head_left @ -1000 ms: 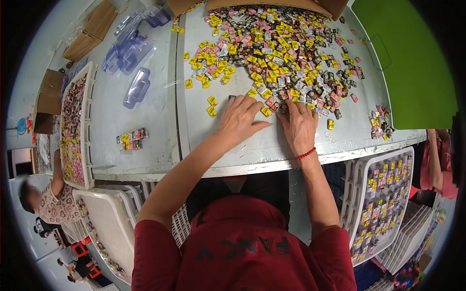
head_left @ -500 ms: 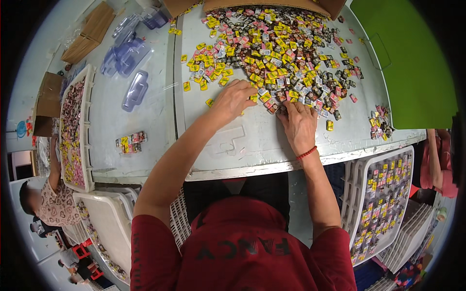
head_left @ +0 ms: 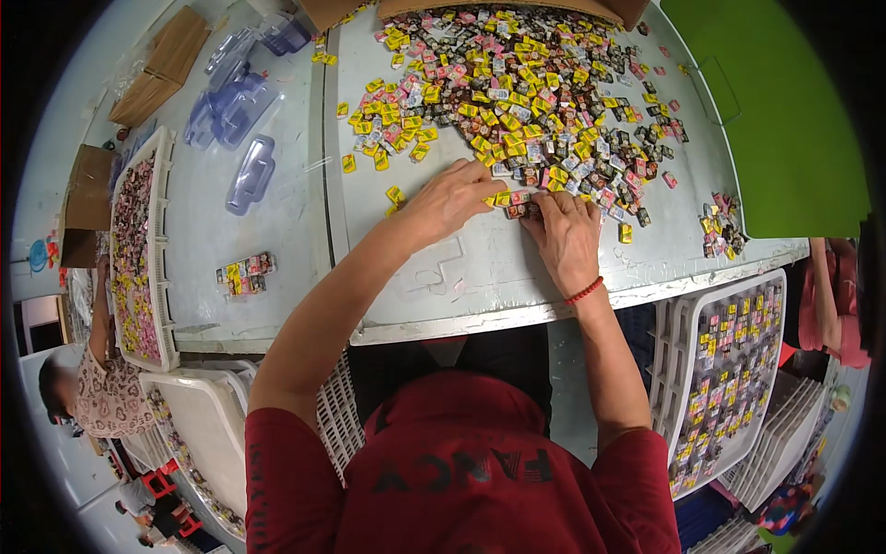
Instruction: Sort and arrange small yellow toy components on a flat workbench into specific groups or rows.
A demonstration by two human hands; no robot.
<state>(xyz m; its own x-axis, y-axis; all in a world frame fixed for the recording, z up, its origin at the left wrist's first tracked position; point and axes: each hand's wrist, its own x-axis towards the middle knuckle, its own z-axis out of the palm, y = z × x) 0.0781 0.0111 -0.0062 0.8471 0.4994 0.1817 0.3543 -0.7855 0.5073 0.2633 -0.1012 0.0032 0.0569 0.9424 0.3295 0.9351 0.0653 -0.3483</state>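
Note:
Small box-shaped pieces in yellow, pink, black and white lie in a big loose pile (head_left: 526, 102) on the pale table (head_left: 388, 305). At the pile's near edge, a short row of these pieces (head_left: 513, 198) sits between my hands, yellow and pink behind, dark ones in front. My left hand (head_left: 450, 201) has its fingertips closed at the row's left end, on a yellow piece. From the right, my right hand (head_left: 566, 231), with a red bracelet at the wrist, pinches the row's other end; its fingers partly hide the pieces. A clear plastic tray (head_left: 441, 263) lies flat nearer me.
Left are clear bluish plastic trays (head_left: 251, 174), a small filled pack (head_left: 246, 274) and a white crate of pieces (head_left: 138, 268). A cardboard box edge (head_left: 517, 7) stands behind the pile, a green panel (head_left: 784, 129) to the right. Filled crates (head_left: 729, 379) stand below the table's right edge.
My hands have drawn nearer each other, and a short row of pieces now shows between their fingertips. My left hand has shifted slightly. The view has moved a little.

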